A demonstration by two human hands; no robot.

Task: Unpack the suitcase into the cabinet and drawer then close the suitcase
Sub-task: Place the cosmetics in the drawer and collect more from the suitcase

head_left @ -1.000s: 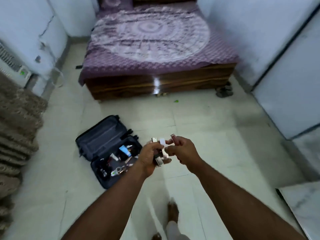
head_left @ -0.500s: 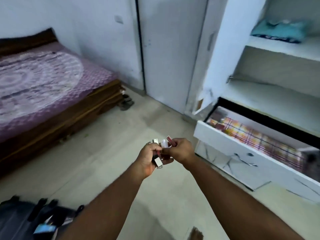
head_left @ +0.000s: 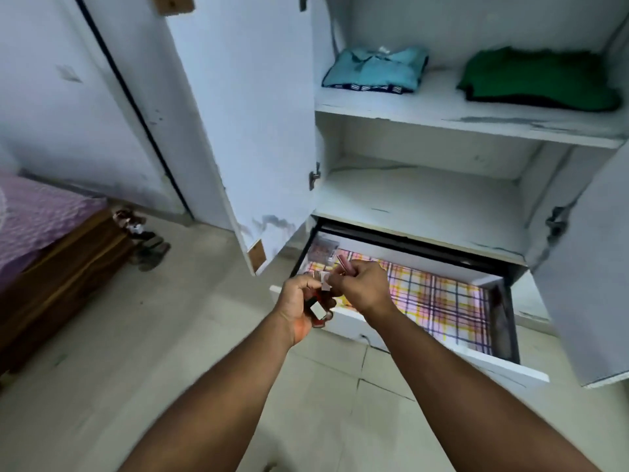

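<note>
A person's two hands meet above the front left corner of the open drawer (head_left: 503, 364), carrying a clutch of small items from the suitcase, which is out of view. The left hand (head_left: 299, 301) is curled shut around several small objects (head_left: 318, 310), white, red and dark, too blurred to identify; the right hand (head_left: 362, 287) is closed in a pinch on a slim pink tube (head_left: 345, 265), fingertips touching those of the left.

The step in hand appears to be setting these bits into the drawer. Done well, it likely means bringing both hands low over the checked liner (head_left: 439, 301) before loosening either grip, since small hard pieces dropped from height could bounce or roll, and releasing one hand at a time so nothing slips between them. A small packet (head_left: 321, 248) already sits in the drawer's back left corner; space beside it looks free.

Above, the cabinet (head_left: 442, 212) stands with both doors swung wide. A folded blue shirt (head_left: 376, 71) lies toward the left end of the upper shelf, a folded green garment (head_left: 537, 78) toward the right; the middle shelf is bare. Pale floor tiles (head_left: 190, 335) run left to a wooden bed (head_left: 68, 267) under a purple cover, sandals (head_left: 146, 243) beside its corner.
</note>
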